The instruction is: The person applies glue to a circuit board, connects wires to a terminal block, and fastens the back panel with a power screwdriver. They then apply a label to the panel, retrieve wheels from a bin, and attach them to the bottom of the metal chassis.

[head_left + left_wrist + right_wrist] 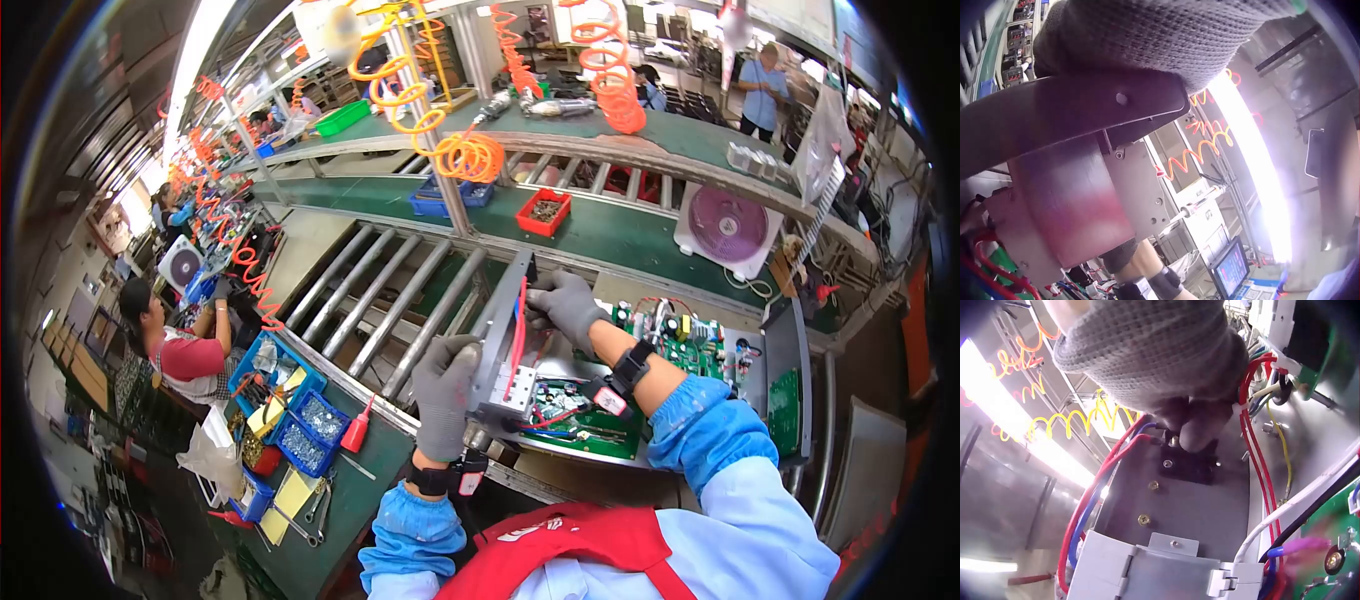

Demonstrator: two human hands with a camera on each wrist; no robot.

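A grey metal panel (500, 335) stands tilted on edge beside an opened chassis of green circuit boards (585, 425). My gloved left hand (445, 395) grips its outer side; in the left wrist view that glove (1141, 40) lies against the dark panel edge (1072, 115). On the panel's inner face, my gloved right hand (570, 308) is at the far end. The right wrist view shows the glove (1160, 362) with its fingertips pinched at a small black block (1188, 464), partly covering it. Red and blue wires (1088, 503) and a white breaker (1175, 572) are close by.
Metal rollers (400, 290) run beyond the panel. Blue bins of screws (310, 435), a red bottle (357, 430) and wrenches (298, 525) lie on the left bench. A red bin (543, 212) and a fan (728, 225) stand farther back. Another person (185, 350) sits at left.
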